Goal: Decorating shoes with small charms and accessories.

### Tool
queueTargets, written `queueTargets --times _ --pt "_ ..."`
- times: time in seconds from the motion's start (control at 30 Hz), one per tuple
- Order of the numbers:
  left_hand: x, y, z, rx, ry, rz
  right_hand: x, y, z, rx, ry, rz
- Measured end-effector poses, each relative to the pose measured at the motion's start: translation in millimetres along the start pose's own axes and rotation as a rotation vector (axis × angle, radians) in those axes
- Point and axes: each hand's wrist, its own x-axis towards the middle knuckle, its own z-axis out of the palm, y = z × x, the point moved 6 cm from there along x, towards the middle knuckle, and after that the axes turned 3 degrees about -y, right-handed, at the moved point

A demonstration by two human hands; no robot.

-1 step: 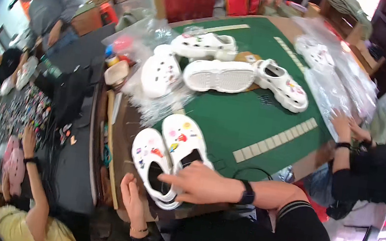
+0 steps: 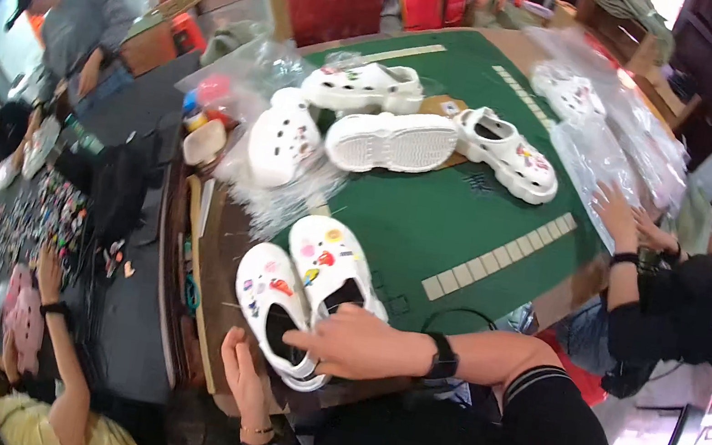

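Before me a pair of white clogs lies side by side at the table's near edge, toes pointing away. Colourful charms dot the left clog (image 2: 261, 275) and the right clog (image 2: 322, 250). My right hand (image 2: 365, 344) lies across their heel ends, closed around the inner sides. Its index finger reaches over the left clog's dark opening; the curled fingers are partly hidden. My left hand (image 2: 243, 378) is beside the left clog's heel, fingers stretched up and together, with nothing in it.
Further white clogs, including one sole-up clog (image 2: 391, 143), lie on the green table mat (image 2: 393, 219). Clear plastic bags (image 2: 603, 167) lie at right, near another person's hands (image 2: 619, 216). A dark table (image 2: 136, 309) with a heap of small charms (image 2: 44, 217) stands left; people work around it.
The whole view has shifted slightly. My hands keep nearly the same place against the pair of clogs, and nothing has been picked up or let go.
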Motion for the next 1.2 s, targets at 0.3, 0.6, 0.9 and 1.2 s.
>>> queueTargets --times 0.3,0.6,0.9,1.2 --pt "-6.2 10.0 12.0 0.137 0.004 -0.017 -43.2 22.8 -96.4 -0.003 0.392 0.002" --pt "-7.3 19.6 18.0 0.348 0.093 -0.001 -197.7 35.6 -250.9 -0.170 0.975 0.392" --pt "-3.4 -0.2 18.1 0.489 0.042 0.172 -257.7 94.1 -306.9 -0.969 1.410 0.583" --pt "-17.0 6.6 34.2 0.802 -0.021 0.302 -277.4 206.5 -316.1 -1.007 1.322 0.875"
